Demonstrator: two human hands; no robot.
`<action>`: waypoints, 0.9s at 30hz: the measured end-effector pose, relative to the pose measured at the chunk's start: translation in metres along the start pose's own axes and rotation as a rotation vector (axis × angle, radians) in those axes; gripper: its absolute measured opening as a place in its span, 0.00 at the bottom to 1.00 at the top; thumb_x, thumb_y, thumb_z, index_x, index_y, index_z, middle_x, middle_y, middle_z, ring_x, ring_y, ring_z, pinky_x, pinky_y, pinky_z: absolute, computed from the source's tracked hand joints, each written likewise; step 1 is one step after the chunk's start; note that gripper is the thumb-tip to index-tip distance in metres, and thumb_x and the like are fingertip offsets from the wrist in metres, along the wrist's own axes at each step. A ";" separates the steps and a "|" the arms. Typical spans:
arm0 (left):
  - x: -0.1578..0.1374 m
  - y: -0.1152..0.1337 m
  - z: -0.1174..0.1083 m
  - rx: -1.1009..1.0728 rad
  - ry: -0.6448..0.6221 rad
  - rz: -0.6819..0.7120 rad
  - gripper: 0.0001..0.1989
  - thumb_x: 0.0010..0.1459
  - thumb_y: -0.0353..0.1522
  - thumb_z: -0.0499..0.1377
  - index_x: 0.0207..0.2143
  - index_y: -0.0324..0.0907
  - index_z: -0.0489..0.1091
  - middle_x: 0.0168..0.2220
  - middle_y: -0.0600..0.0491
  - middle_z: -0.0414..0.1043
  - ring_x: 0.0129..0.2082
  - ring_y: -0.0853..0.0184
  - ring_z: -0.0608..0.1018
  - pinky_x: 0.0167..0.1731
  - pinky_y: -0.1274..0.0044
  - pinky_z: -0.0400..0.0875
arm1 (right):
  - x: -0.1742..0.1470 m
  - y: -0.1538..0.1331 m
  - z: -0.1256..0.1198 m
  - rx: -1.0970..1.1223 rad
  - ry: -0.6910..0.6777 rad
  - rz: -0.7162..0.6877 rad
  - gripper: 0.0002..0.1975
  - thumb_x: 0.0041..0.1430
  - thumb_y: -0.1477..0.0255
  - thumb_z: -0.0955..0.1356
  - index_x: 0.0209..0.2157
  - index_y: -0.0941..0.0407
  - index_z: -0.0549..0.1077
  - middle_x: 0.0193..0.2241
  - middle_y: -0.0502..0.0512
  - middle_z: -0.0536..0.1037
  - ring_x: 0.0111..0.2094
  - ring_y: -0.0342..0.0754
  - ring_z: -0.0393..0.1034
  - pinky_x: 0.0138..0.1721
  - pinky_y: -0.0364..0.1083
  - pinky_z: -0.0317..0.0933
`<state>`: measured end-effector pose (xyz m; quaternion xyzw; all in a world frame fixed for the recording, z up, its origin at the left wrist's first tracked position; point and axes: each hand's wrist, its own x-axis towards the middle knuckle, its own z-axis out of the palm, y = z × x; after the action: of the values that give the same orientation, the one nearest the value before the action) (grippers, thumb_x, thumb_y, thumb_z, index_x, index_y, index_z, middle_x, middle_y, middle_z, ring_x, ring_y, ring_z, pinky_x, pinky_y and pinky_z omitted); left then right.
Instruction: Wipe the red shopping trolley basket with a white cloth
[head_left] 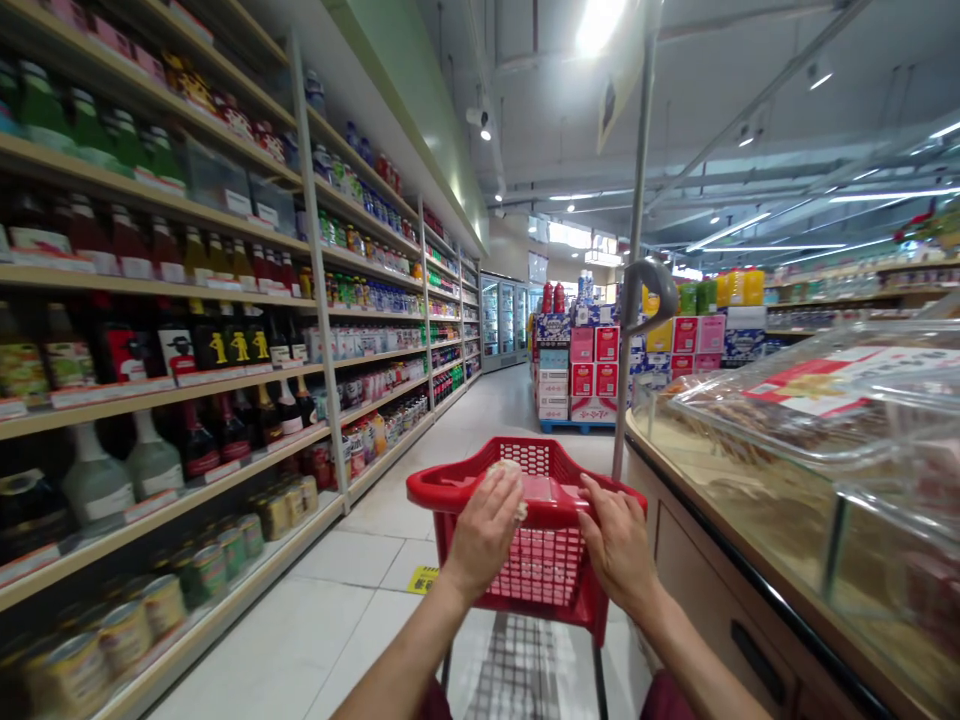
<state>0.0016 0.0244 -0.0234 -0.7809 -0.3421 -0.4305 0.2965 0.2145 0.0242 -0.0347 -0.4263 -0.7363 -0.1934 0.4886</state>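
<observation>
A red plastic shopping cart (pixel 551 580) stands right in front of me, its basket pierced with a grid of holes. My left hand (pixel 486 525) lies over the left part of the cart's handle bar, closed on a crumpled whitish cloth or tissue (pixel 510 472) that shows past the fingers. Toward the right end of the bar rests my right hand (pixel 616 535), fingers stretched loosely over it and slightly apart. The palm side of both hands is hidden. A pale pink panel lies between them on the handle.
Tall shelves (pixel 225 380) of bottles and cans line the left. Close on the right runs a glass-sided counter (pixel 720 500) with clear plastic lids (pixel 825 380). A grey pole (pixel 636 200) rises at its near corner. Ahead, stacked boxes (pixel 592 370) sit on a blue pallet (pixel 577 426).
</observation>
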 end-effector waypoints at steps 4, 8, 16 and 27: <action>-0.021 -0.042 -0.017 0.110 0.093 -0.227 0.19 0.58 0.30 0.46 0.52 0.43 0.57 0.52 0.47 0.63 0.55 0.62 0.60 0.51 0.62 0.62 | 0.000 -0.003 0.000 0.006 0.000 0.036 0.20 0.60 0.68 0.56 0.53 0.58 0.58 0.38 0.57 0.73 0.39 0.49 0.64 0.47 0.53 0.50; -0.009 -0.014 -0.001 0.030 0.038 -0.148 0.18 0.58 0.29 0.46 0.52 0.41 0.57 0.53 0.47 0.61 0.56 0.62 0.58 0.52 0.63 0.61 | 0.000 -0.005 0.000 0.002 0.021 0.051 0.20 0.60 0.67 0.55 0.52 0.58 0.58 0.38 0.57 0.73 0.39 0.49 0.64 0.47 0.53 0.49; -0.016 -0.039 -0.015 0.059 0.071 -0.164 0.18 0.58 0.30 0.46 0.52 0.43 0.58 0.52 0.48 0.63 0.54 0.63 0.62 0.51 0.65 0.62 | -0.001 -0.001 0.000 -0.027 0.014 0.015 0.20 0.60 0.68 0.55 0.53 0.57 0.57 0.39 0.57 0.73 0.41 0.50 0.65 0.48 0.53 0.50; -0.002 -0.010 -0.001 0.012 0.016 -0.027 0.18 0.57 0.28 0.48 0.50 0.42 0.60 0.52 0.49 0.63 0.55 0.63 0.60 0.52 0.65 0.61 | 0.000 0.000 -0.001 -0.020 0.001 0.025 0.19 0.60 0.68 0.56 0.52 0.59 0.59 0.39 0.57 0.73 0.42 0.50 0.64 0.48 0.53 0.49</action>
<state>-0.0074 0.0294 -0.0233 -0.7711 -0.3527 -0.4385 0.2981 0.2148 0.0230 -0.0346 -0.4401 -0.7287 -0.1950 0.4872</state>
